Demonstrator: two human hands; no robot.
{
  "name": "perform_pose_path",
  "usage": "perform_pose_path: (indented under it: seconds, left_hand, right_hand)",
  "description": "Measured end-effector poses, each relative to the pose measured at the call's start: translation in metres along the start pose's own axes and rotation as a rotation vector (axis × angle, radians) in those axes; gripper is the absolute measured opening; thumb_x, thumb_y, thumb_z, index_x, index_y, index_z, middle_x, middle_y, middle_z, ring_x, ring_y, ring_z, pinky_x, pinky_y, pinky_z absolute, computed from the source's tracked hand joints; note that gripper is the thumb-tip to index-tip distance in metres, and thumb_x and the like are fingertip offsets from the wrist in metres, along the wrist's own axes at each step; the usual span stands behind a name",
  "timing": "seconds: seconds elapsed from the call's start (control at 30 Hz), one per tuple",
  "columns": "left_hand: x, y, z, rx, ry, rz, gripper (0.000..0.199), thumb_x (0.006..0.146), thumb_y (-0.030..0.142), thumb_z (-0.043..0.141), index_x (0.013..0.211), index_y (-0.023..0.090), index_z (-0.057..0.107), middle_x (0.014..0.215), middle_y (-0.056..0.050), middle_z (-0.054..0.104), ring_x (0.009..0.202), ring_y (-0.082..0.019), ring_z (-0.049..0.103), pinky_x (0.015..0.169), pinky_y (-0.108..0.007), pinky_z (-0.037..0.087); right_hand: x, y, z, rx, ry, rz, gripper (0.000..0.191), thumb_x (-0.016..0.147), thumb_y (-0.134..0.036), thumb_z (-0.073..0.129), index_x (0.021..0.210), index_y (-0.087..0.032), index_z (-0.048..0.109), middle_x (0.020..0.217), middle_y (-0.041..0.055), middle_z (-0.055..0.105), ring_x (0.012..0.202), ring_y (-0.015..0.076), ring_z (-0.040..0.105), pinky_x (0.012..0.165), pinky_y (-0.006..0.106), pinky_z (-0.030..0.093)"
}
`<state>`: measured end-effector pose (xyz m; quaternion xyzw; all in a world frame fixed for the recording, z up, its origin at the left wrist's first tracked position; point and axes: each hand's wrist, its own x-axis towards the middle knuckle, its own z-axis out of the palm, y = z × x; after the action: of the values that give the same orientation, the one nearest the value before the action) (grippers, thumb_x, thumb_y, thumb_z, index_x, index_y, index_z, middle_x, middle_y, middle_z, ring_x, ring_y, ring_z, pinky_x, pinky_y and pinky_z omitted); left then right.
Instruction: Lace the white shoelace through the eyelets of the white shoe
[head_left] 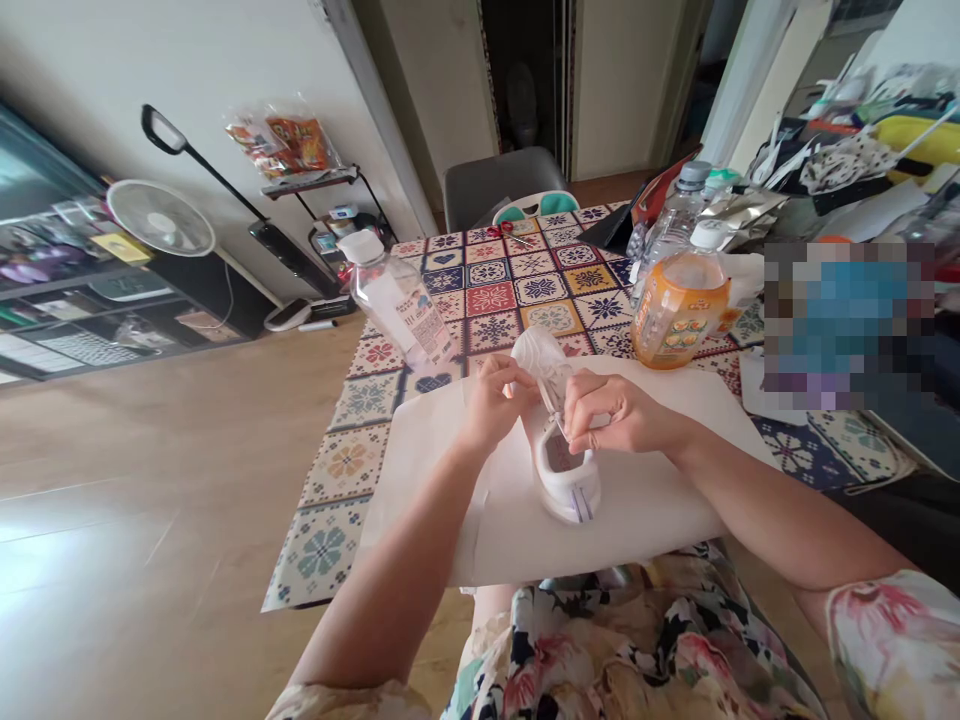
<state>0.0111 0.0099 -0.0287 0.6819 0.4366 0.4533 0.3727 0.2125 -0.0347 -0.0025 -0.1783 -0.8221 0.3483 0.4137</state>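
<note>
A white sneaker (pixel 568 492) rests on a white sheet (pixel 645 510), its toe pointing away from me and its heel, marked with purple stripes, toward me. On the left side of its lacing, my left hand (pixel 496 400) is closed, the fingertips pinching the shoe's edge. My right hand (pixel 611 412) is closed too, its thumb and fingers pinching the white shoelace (pixel 556 420) above the shoe's opening. The fingers of both hands partly hide the laces and the tongue.
A patterned tablecloth (pixel 345 460) covers the table. A clear bottle with a white cap (pixel 397 305) stands left, an orange bottle (pixel 679 310) right. Red scissors (pixel 506 232) lie farther back near a grey chair (pixel 506 185). Clutter (pixel 847 165) is heaped at right.
</note>
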Motion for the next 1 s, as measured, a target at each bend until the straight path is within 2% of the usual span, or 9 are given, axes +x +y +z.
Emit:
perform_pose_path:
  seconds: [0.17, 0.33, 0.4, 0.5, 0.57, 0.7, 0.8, 0.9, 1.0]
  left_hand:
    - [0.0, -0.002, -0.001, 0.02, -0.003, 0.023, 0.008, 0.069, 0.015, 0.072, 0.065, 0.021, 0.07, 0.09, -0.002, 0.053, 0.098, -0.022, 0.054, 0.097, -0.039, 0.039]
    - [0.001, -0.003, -0.005, 0.005, 0.068, 0.031, 0.006, 0.07, 0.019, 0.073, 0.067, 0.021, 0.069, 0.088, -0.002, 0.055, 0.095, -0.022, 0.054, 0.097, -0.039, 0.039]
    - [0.0, -0.002, -0.008, -0.001, 0.065, 0.031, 0.006, 0.071, 0.022, 0.073, 0.068, 0.021, 0.069, 0.088, -0.002, 0.056, 0.094, -0.021, 0.055, 0.096, -0.039, 0.039]
    - [0.0, 0.002, -0.014, -0.004, 0.042, 0.016, 0.006, 0.073, 0.025, 0.074, 0.075, 0.021, 0.07, 0.09, -0.002, 0.059, 0.092, -0.02, 0.055, 0.094, -0.037, 0.04]
    - [0.001, 0.006, -0.021, 0.014, 0.025, -0.007, 0.008, 0.074, 0.027, 0.074, 0.078, 0.022, 0.069, 0.087, -0.002, 0.061, 0.089, -0.02, 0.055, 0.09, -0.036, 0.041]
    - [0.002, 0.013, -0.037, 0.036, -0.222, 0.001, 0.01, 0.079, 0.031, 0.071, 0.075, 0.023, 0.073, 0.085, -0.003, 0.065, 0.084, -0.019, 0.059, 0.083, -0.034, 0.045]
    - [0.001, 0.02, -0.044, 0.024, -0.408, 0.089, 0.011, 0.081, 0.032, 0.072, 0.076, 0.024, 0.077, 0.085, -0.005, 0.067, 0.084, -0.019, 0.062, 0.083, -0.034, 0.047]
    - [0.0, 0.024, -0.043, 0.01, -0.455, 0.165, 0.011, 0.081, 0.033, 0.072, 0.08, 0.024, 0.078, 0.086, -0.005, 0.069, 0.083, -0.02, 0.064, 0.084, -0.035, 0.049]
    - [0.0, 0.026, -0.04, -0.01, -0.437, 0.194, 0.013, 0.08, 0.037, 0.074, 0.081, 0.025, 0.079, 0.088, -0.006, 0.071, 0.085, -0.021, 0.066, 0.084, -0.036, 0.052]
  right_hand:
    - [-0.001, 0.002, 0.005, 0.049, 0.028, 0.023, 0.016, 0.083, -0.025, 0.076, 0.069, -0.021, 0.07, 0.073, 0.003, 0.066, 0.071, 0.0169, 0.061, 0.067, 0.033, 0.051]
    - [0.0, 0.0, 0.016, -0.057, 0.113, 0.043, 0.017, 0.087, -0.03, 0.073, 0.073, -0.021, 0.071, 0.076, 0.0049, 0.069, 0.074, 0.0181, 0.064, 0.069, 0.033, 0.053]
    - [0.001, -0.001, 0.017, -0.052, 0.1, 0.061, 0.019, 0.088, -0.033, 0.071, 0.074, -0.021, 0.07, 0.078, 0.0051, 0.068, 0.075, 0.0181, 0.064, 0.069, 0.032, 0.052]
    - [0.001, -0.003, 0.015, -0.014, 0.077, 0.121, 0.025, 0.089, -0.039, 0.068, 0.074, -0.02, 0.068, 0.076, 0.0043, 0.067, 0.072, 0.0171, 0.062, 0.068, 0.031, 0.05]
    - [0.0, -0.002, 0.012, -0.035, 0.146, 0.203, 0.03, 0.091, -0.043, 0.065, 0.072, -0.02, 0.066, 0.073, 0.0033, 0.064, 0.069, 0.0162, 0.059, 0.066, 0.03, 0.048]
    - [0.001, 0.006, 0.012, -0.178, 0.31, 0.391, 0.033, 0.093, -0.041, 0.059, 0.069, -0.019, 0.064, 0.069, 0.0017, 0.058, 0.066, 0.0149, 0.052, 0.059, 0.027, 0.041]
    - [0.002, 0.009, 0.014, -0.17, 0.266, 0.403, 0.025, 0.092, -0.038, 0.059, 0.08, -0.019, 0.069, 0.08, 0.0037, 0.062, 0.075, 0.0168, 0.055, 0.065, 0.028, 0.043]
    - [0.003, 0.007, 0.016, -0.113, 0.23, 0.363, 0.019, 0.088, -0.037, 0.065, 0.095, -0.02, 0.069, 0.091, 0.005, 0.063, 0.082, 0.0185, 0.057, 0.073, 0.03, 0.046]
    - [0.004, 0.006, 0.02, -0.128, 0.265, 0.31, 0.022, 0.081, -0.037, 0.074, 0.096, -0.022, 0.066, 0.091, 0.004, 0.062, 0.081, 0.0183, 0.055, 0.076, 0.031, 0.046]
